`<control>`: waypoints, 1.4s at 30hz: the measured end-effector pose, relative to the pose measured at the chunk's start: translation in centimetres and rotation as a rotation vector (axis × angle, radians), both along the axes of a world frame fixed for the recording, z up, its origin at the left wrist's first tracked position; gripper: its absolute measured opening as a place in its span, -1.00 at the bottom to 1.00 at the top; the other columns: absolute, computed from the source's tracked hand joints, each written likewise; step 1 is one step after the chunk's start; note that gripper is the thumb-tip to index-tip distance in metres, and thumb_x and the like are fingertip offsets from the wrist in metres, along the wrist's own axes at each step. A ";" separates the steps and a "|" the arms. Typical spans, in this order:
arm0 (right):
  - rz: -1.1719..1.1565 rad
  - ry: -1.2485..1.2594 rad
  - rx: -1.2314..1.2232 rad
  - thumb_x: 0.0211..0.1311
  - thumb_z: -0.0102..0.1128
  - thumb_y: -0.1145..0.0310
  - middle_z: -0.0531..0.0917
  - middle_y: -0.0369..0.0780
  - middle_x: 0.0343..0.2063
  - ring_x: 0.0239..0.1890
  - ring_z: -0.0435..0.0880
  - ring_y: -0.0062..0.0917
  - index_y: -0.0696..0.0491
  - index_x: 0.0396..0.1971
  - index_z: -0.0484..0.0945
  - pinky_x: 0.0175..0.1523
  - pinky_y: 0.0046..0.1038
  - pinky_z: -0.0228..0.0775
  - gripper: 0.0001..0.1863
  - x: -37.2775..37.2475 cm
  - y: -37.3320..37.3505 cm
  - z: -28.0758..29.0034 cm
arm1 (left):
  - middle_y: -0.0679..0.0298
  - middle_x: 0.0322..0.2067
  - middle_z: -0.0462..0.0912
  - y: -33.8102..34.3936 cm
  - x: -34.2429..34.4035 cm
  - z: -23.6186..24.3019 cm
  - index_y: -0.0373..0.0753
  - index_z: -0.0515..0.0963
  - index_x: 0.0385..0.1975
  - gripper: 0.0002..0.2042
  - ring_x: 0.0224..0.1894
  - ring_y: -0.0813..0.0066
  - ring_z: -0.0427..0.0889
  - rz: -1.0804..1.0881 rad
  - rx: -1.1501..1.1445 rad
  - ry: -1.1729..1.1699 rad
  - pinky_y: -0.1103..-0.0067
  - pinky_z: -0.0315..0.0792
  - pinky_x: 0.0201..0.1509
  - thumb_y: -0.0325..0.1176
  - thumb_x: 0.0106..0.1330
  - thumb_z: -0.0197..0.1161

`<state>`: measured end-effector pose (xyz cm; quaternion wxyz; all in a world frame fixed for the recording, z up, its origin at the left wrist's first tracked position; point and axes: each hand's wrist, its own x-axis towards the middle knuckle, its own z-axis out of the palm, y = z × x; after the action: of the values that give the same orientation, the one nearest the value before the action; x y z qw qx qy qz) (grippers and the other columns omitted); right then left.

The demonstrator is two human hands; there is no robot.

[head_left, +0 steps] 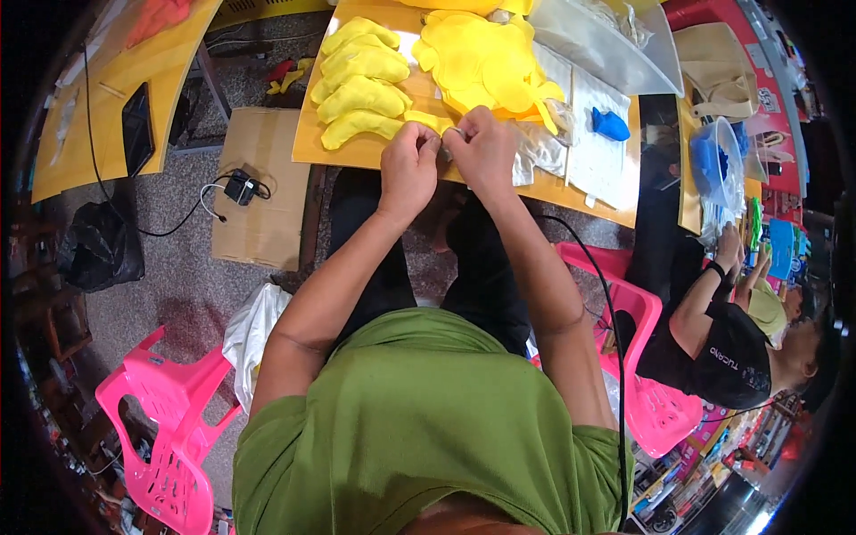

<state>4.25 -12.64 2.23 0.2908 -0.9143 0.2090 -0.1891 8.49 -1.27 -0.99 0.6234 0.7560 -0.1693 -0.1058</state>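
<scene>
At the near edge of the yellow table [308,134], both my hands pinch a small yellow fabric piece [428,119]. My left hand [411,169] closes its thumb and fingers on the piece's near side. Close to its right, my right hand [484,153] grips the other end, fingers bent together. Left of them lies a row of stuffed yellow crescent-shaped pieces [361,96]. Beyond my right hand spreads a pile of flat yellow fabric cutouts [486,58]. What lies between the fingertips is mostly hidden.
Right of the pile are a clear plastic bin [615,45], white sheets [599,160] and a blue piece [610,124]. A pink chair [169,410] stands at lower left. Cardboard [259,196] with a black adapter [241,186] lies on the floor. Co-workers [727,348] sit at right.
</scene>
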 end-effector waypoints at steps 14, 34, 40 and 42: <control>0.020 -0.004 0.013 -0.07 0.23 0.47 0.58 -0.22 -0.56 -0.52 0.59 -0.34 0.14 -0.53 0.55 -0.44 -0.40 0.39 -0.92 0.8 0.0 0.1 | 0.04 -0.45 0.55 -0.1 0.1 0.4 -0.36 0.39 -0.43 -0.89 -0.35 0.06 0.54 -0.018 0.106 -0.024 0.35 0.39 -0.27 -0.47 0.20 0.15; 0.212 -0.121 -0.365 -0.27 0.33 0.43 0.50 -0.17 -0.37 -0.31 0.51 -0.24 0.09 -0.42 0.51 -0.27 -0.30 0.39 -0.71 -3.4 0.5 3.6 | 0.40 -0.47 0.42 1.8 0.1 2.3 -0.24 0.36 -0.39 -0.87 -0.43 0.69 0.43 -0.161 -0.506 0.452 0.67 0.40 -0.33 -0.43 0.23 0.20; 0.253 -0.163 -0.253 -0.27 0.37 0.46 0.51 -0.18 -0.44 -0.42 0.54 -0.24 0.08 -0.45 0.49 -0.37 -0.35 0.39 -0.71 -5.6 1.9 4.6 | 0.42 -0.47 0.39 2.6 -1.9 4.0 -0.24 0.32 -0.41 -0.79 -0.45 0.76 0.38 -0.136 -0.651 0.469 0.76 0.34 -0.40 -0.57 0.10 0.25; 0.260 -0.212 -0.264 -0.27 0.38 0.46 0.52 -0.18 -0.44 -0.44 0.55 -0.25 0.08 -0.45 0.50 -0.39 -0.36 0.38 -0.70 -6.3 2.3 4.6 | 0.42 -0.48 0.38 2.8 -2.3 4.0 -0.24 0.31 -0.41 -0.80 -0.45 0.76 0.38 -0.122 -0.655 0.459 0.76 0.33 -0.40 -0.59 0.10 0.23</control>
<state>-2.08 -10.34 6.83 0.2108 -0.9388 0.0307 -0.2707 6.20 1.54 3.04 0.8454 0.4628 -0.0952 -0.2492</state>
